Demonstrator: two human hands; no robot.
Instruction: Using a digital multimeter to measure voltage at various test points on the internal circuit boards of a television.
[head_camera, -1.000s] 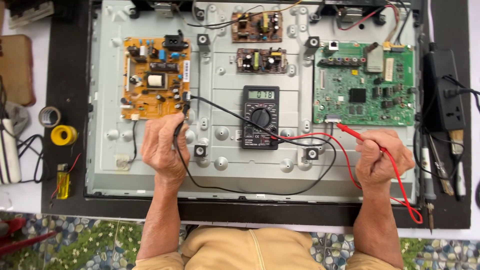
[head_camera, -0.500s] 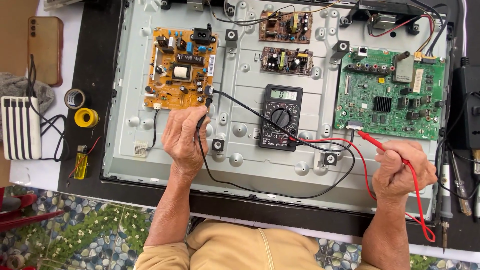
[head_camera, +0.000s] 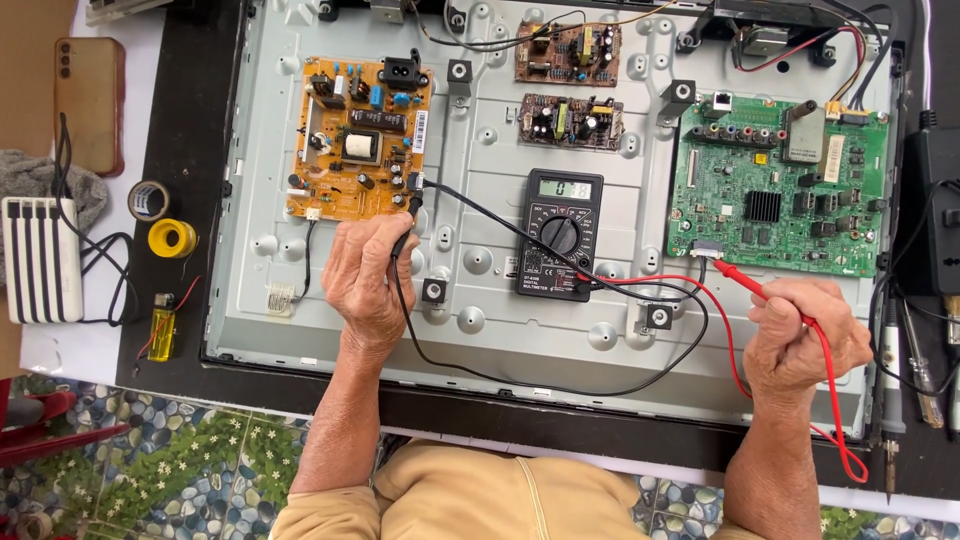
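The left hand (head_camera: 365, 275) grips the thin black probe (head_camera: 404, 232) at the orange circuit board (head_camera: 358, 140); the right hand (head_camera: 800, 335) clamps the slim red probe (head_camera: 745, 282) by the green circuit board (head_camera: 780, 185). A slipping tip could bridge neighbouring contacts.

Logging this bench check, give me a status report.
Left hand pins black probe at orange board. Right hand holds red probe near green board. Meter between.

A brown phone (head_camera: 89, 100) lay at the far left, above a white power bank (head_camera: 41, 259) with a grey cloth (head_camera: 40, 178) (partly under it), a yellow solder spool (head_camera: 172, 239), a tape roll (head_camera: 148, 200) and a yellow lighter (head_camera: 159, 332).
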